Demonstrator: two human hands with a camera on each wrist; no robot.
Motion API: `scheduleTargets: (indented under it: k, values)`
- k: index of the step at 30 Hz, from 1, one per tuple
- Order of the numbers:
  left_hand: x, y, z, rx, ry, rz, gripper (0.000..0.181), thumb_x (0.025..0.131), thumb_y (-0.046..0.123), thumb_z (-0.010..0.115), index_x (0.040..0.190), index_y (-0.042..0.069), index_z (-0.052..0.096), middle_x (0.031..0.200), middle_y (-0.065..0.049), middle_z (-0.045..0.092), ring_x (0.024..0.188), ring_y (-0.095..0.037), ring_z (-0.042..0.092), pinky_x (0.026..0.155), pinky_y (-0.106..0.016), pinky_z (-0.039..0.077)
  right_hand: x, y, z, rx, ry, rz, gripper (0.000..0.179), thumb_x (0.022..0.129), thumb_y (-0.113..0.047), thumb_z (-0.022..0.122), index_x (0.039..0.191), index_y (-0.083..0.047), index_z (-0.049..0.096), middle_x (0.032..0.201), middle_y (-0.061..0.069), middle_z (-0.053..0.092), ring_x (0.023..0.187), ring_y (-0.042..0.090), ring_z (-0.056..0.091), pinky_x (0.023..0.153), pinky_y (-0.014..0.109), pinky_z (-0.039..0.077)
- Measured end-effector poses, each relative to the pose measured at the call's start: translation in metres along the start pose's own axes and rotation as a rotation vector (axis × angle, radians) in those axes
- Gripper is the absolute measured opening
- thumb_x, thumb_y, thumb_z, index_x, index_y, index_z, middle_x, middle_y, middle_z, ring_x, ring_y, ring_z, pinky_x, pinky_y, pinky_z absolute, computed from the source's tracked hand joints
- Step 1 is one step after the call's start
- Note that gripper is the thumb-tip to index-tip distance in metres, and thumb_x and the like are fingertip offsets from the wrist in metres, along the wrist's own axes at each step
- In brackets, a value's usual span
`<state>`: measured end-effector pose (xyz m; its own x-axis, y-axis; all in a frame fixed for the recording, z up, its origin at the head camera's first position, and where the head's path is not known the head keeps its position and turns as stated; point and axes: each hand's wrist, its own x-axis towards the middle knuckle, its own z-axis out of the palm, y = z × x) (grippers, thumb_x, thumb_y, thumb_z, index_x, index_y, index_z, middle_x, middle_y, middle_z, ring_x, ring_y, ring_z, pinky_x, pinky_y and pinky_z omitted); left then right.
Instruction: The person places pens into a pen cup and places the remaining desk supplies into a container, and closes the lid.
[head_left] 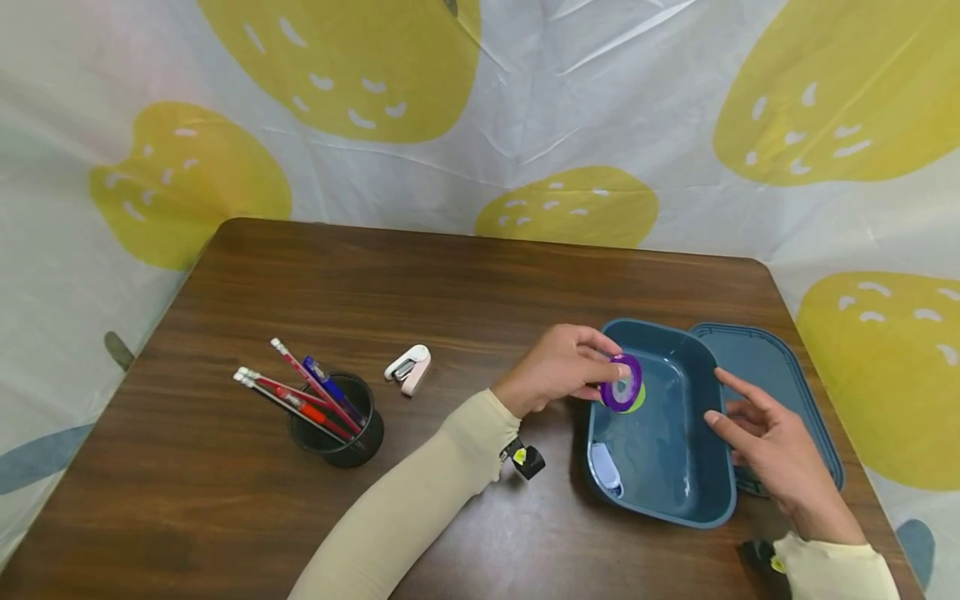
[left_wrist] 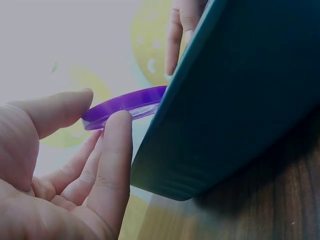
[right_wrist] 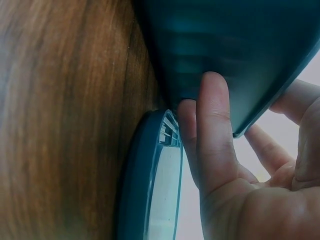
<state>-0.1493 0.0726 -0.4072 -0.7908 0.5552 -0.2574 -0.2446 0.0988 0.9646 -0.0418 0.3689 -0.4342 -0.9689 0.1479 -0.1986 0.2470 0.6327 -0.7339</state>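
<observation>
My left hand (head_left: 558,367) pinches a round purple disc (head_left: 632,385) with a clear middle between thumb and fingers. The disc is tilted over the left rim of a blue plastic box (head_left: 675,492). In the left wrist view, the purple edge of the disc (left_wrist: 125,104) reaches past the box's rim. Just behind it a yellow-green round thing (head_left: 639,402) shows, partly hidden. My right hand (head_left: 772,446) holds the box's right wall, its thumb over the rim and fingers against the outside. A small pale-blue object (head_left: 606,469) lies in the box's near left corner.
A blue lid (head_left: 780,358) lies right of the box, partly under my right hand. On the table (head_left: 360,275), a small white stapler (head_left: 411,368) lies left of my left hand. Farther left stands a black cup (head_left: 352,454) with several pencils and pens.
</observation>
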Motion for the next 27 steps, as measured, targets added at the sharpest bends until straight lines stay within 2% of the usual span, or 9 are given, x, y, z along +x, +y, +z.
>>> scheduleTargets:
  k: [5, 10, 13, 15, 19, 21, 27]
  values:
    - [-0.0013, -0.0007, 0.0032, -0.014, -0.028, -0.009, 0.023, 0.09, 0.015, 0.086, 0.109, 0.011, 0.073, 0.094, -0.003, 0.078, 0.081, -0.017, 0.076, 0.07, -0.034, 0.067, -0.0003, 0.0005, -0.0006, 0.001, 0.007, -0.018, 0.073, 0.103, -0.04, 0.07, 0.167, -0.027, 0.035, 0.126, 0.009, 0.061, 0.094, -0.007, 0.063, 0.066, 0.031, 0.062]
    - [-0.0016, -0.0009, 0.0049, -0.039, -0.061, -0.008, 0.028, 0.09, 0.014, 0.086, 0.113, 0.006, 0.072, 0.092, -0.003, 0.079, 0.08, -0.018, 0.076, 0.07, -0.034, 0.067, -0.0005, 0.0009, 0.0, -0.002, 0.007, -0.015, 0.074, 0.103, -0.04, 0.069, 0.167, -0.027, 0.035, 0.128, 0.012, 0.061, 0.094, -0.008, 0.062, 0.065, 0.031, 0.062]
    - [-0.0017, -0.0011, 0.0052, -0.053, -0.076, -0.01, 0.035, 0.09, 0.012, 0.085, 0.119, 0.001, 0.07, 0.095, -0.009, 0.08, 0.086, -0.026, 0.077, 0.072, -0.035, 0.068, -0.0002, 0.0007, 0.0001, -0.002, 0.007, -0.011, 0.074, 0.103, -0.041, 0.07, 0.167, -0.028, 0.034, 0.126, 0.009, 0.062, 0.094, -0.008, 0.062, 0.065, 0.031, 0.062]
    - [-0.0019, -0.0011, 0.0054, -0.057, -0.078, -0.011, 0.038, 0.09, 0.011, 0.085, 0.122, -0.001, 0.069, 0.1, -0.015, 0.08, 0.095, -0.035, 0.077, 0.074, -0.037, 0.068, -0.0001, 0.0007, 0.0001, 0.004, 0.008, -0.013, 0.074, 0.103, -0.041, 0.07, 0.166, -0.029, 0.035, 0.122, 0.002, 0.063, 0.094, -0.007, 0.063, 0.065, 0.031, 0.062]
    - [-0.0027, -0.0009, 0.0052, -0.052, -0.073, -0.015, 0.034, 0.091, 0.012, 0.084, 0.12, 0.001, 0.07, 0.111, -0.022, 0.078, 0.108, -0.045, 0.074, 0.074, -0.036, 0.068, -0.0001, 0.0003, -0.0001, 0.015, 0.009, -0.018, 0.073, 0.103, -0.04, 0.07, 0.166, -0.029, 0.035, 0.115, -0.008, 0.063, 0.093, -0.005, 0.064, 0.065, 0.03, 0.062]
    - [-0.0032, -0.0009, 0.0044, -0.052, -0.07, -0.016, 0.029, 0.091, 0.012, 0.084, 0.116, 0.004, 0.071, 0.114, -0.024, 0.077, 0.109, -0.046, 0.073, 0.072, -0.034, 0.067, -0.0002, 0.0003, -0.0001, 0.014, 0.009, -0.018, 0.073, 0.103, -0.04, 0.07, 0.166, -0.029, 0.035, 0.117, -0.005, 0.063, 0.093, -0.005, 0.064, 0.065, 0.03, 0.062]
    - [-0.0045, -0.0011, 0.0007, -0.06, -0.064, -0.016, 0.024, 0.092, 0.013, 0.083, 0.112, 0.008, 0.072, 0.117, -0.024, 0.077, 0.108, -0.049, 0.072, 0.067, -0.027, 0.065, -0.0005, 0.0005, 0.0004, -0.001, 0.008, -0.012, 0.074, 0.103, -0.041, 0.069, 0.167, -0.027, 0.034, 0.131, 0.014, 0.061, 0.094, -0.008, 0.063, 0.066, 0.03, 0.063]
